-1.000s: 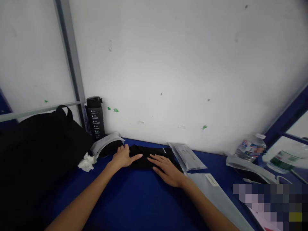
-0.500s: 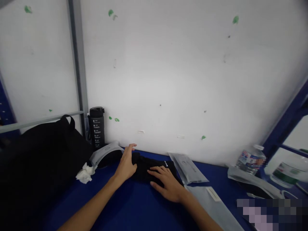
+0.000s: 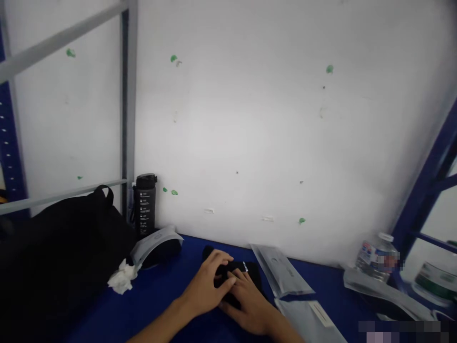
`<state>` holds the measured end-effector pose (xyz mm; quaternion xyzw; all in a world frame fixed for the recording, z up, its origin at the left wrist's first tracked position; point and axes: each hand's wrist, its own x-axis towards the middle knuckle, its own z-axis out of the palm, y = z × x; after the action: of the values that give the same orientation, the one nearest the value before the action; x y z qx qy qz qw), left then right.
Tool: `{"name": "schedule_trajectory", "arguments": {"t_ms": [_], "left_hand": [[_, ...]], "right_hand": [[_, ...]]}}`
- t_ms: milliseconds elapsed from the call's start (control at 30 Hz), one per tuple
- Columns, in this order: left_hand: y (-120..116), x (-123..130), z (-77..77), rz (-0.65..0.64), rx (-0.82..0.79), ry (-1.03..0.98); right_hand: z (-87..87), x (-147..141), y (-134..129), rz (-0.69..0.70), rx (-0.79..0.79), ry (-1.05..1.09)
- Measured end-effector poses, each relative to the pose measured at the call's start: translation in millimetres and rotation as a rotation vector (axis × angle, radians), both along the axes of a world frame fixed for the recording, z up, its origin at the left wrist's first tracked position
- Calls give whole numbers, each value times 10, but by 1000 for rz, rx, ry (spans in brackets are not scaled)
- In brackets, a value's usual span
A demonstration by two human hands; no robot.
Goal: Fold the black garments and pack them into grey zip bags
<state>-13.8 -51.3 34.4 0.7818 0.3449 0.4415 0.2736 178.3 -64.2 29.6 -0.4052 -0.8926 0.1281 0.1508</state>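
"What containers do you see?"

"Nearest, on my feed, is a frosted plastic bag with a pale label [image 3: 326, 318], right of the folded black cloth [image 3: 253, 273], which is my landmark. Beyond it, also right of the cloth, lies a flat translucent pouch [image 3: 285, 275]; I can't tell its contents. Left of the cloth, a big black fabric bag [image 3: 67, 252] hides whatever it holds, and a grey-white plastic sleeve [image 3: 153, 244] arches over something black. Farther back on that side stands a dark bottle with white markings [image 3: 144, 209]. Well right of the cloth is a clear plastic bottle with a white cap [image 3: 374, 259]."

"And room to move?"

"Blue tabletop [image 3: 193, 252] shows between the cloth and the crumpled white tissue [image 3: 122, 277] to its left. Behind the cloth, the table's far edge meets the white wall [image 3: 232, 119]."

"My hands?"

"The left hand [image 3: 207, 286] is half open, fingers curved over the cloth, thumb at the right hand's fingers; I can't tell if it grips any fabric. The right hand [image 3: 250, 302] is open, fingers loosely spread on the cloth, palm down."
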Motion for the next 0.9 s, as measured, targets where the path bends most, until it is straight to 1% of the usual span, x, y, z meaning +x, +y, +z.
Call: {"name": "schedule_trajectory", "arguments": {"t_ms": [100, 233, 333, 367, 400, 433, 500, 533, 600, 700, 767, 833, 900], "left_hand": [[-21, 0, -8, -43, 24, 54], [-17, -69, 45, -68, 76, 100], [-15, -104, 54, -109, 153, 245], [-12, -103, 41, -86, 172, 293], [-6, -97, 20, -26, 174, 321], [5, -87, -6, 68, 153, 322], [38, -70, -61, 284, 53, 275], [60, -70, -81, 372, -7, 260], [102, -102, -89, 479, -107, 295], [148, -225, -18, 562, -206, 483], [170, -329, 54, 584, -256, 573], [197, -413, 106, 562, -285, 557], [227, -447, 115, 507, -291, 453]], "right_hand": [[-12, 0, 17, 17, 50, 25], [-13, -7, 23, 24, 73, 37], [10, -9, 6, 44, 70, 50], [21, -7, -2, 51, 64, 54], [33, -4, -10, 53, 56, 57], [44, 1, -18, 53, 46, 57], [60, 10, -28, 48, 26, 54], [63, 15, -30, 47, 17, 51], [64, 24, -25, 38, 5, 48], [58, 32, -12, 34, -4, 47], [54, 38, -5, 34, -8, 47], [52, 45, -4, 34, -12, 45], [54, 50, -8, 36, -15, 44]]}}
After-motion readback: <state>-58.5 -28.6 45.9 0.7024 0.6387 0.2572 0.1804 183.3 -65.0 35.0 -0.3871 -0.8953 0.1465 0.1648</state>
